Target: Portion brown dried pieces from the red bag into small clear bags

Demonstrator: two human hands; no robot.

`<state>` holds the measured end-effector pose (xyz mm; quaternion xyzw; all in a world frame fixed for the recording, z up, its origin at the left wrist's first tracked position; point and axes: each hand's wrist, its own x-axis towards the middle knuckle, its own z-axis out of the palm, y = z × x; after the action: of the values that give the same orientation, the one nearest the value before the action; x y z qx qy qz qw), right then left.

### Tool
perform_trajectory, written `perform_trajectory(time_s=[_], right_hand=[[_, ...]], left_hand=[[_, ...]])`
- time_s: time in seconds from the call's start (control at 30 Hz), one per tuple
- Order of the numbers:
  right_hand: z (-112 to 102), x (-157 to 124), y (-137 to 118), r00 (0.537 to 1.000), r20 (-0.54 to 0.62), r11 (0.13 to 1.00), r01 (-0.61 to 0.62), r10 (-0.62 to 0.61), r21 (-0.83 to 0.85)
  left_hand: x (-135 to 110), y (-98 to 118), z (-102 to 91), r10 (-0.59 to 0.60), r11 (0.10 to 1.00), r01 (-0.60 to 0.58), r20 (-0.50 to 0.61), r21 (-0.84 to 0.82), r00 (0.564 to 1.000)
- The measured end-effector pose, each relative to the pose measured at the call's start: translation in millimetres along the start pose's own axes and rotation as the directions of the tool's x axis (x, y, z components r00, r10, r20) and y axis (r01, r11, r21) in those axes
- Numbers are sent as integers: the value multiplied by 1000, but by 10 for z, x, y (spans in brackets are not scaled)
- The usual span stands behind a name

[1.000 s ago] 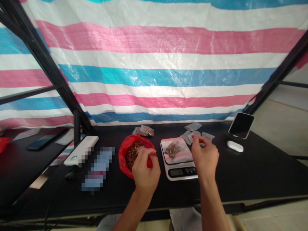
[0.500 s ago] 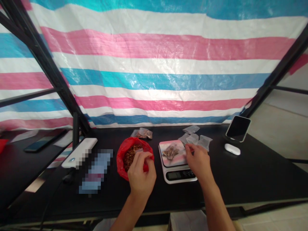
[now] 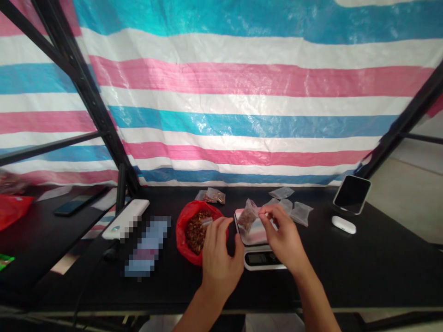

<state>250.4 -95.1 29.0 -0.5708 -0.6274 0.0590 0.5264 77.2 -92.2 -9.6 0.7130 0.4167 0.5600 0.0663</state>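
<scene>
Pinched by its edge in my right hand [image 3: 283, 237], a small clear plastic bag [image 3: 248, 216] with brown bits inside tilts above the kitchen scale [image 3: 258, 234]. My left hand [image 3: 223, 253] has thumb and fingers spread, with nothing between them, left of the scale. It partly covers a red plastic bag [image 3: 183, 230] full of brown dried pieces [image 3: 195, 233]. A pale scoop or bag edge [image 3: 206, 222] sticks out of those pieces; its kind is unclear. The scale's display [image 3: 261, 258] is too dim to read.
Filled small bags [image 3: 215, 196] lie behind the red bag. Several empty clear bags [image 3: 301, 213] lie behind and right of the scale. A white earbud case [image 3: 344, 225] and a propped device [image 3: 352, 194] stand at right, a white power bank [image 3: 126, 219] at left. Striped sheeting [image 3: 242, 106] hangs behind.
My right hand has lifted the filled small bag up from the scale's plate. My left hand has moved right from over the red bag, and its fingers have spread. The view has shifted slightly.
</scene>
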Motion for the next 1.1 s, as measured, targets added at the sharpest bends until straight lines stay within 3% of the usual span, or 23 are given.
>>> perform_trajectory(time_s=[0.13,0.27,0.43,0.53,0.6,0.7,0.87,0.93,1.1], right_hand=[[145,-78,-532,972,182,972,110,-150,209],[429,-215,-738,937,293,938,84,-189,336],[725,-182,-649,970,195,954,82,-142,287],[854,-63,-545,947,294,991,117,-129,60],[943,25,-465,908,405,980,167,-111,-108],[1091,150,-365,846,528,938,238,-72,-252],[1302,285,-314,792,605,932,276,-83,-234],[1339,294,-300,792,607,945,247,-71,-213],[1313,198,-226,855,517,972,83,43,-218]], left_hand=[[-87,-57,19,-98,989,101,31,-107,995],[-67,-232,-104,-247,936,234,-17,-264,969],[138,-414,-502,-441,871,387,-135,-303,887],[194,-536,-739,-486,871,452,-206,-194,849],[165,-614,-825,-514,857,515,-118,-25,849],[76,-697,-826,-555,825,544,39,154,831],[49,-790,-699,-585,807,589,172,35,792],[89,-835,-660,-608,780,624,170,-56,775],[160,-934,-568,-625,733,641,145,-229,767]])
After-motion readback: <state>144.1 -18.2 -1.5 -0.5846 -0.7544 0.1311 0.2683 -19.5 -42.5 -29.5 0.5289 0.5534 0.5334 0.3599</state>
